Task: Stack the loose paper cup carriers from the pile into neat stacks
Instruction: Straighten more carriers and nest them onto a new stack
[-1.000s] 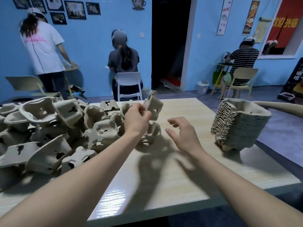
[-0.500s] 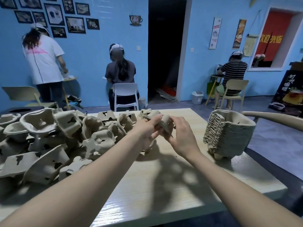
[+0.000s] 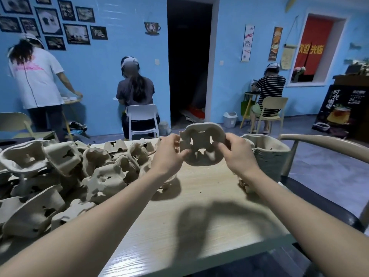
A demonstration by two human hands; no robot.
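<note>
Left hand and right hand pinching one cup carrier by opposite edges, raised above table

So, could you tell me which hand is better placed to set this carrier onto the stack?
Probably the right hand: it grips the carrier on the side nearest the stack.
</note>
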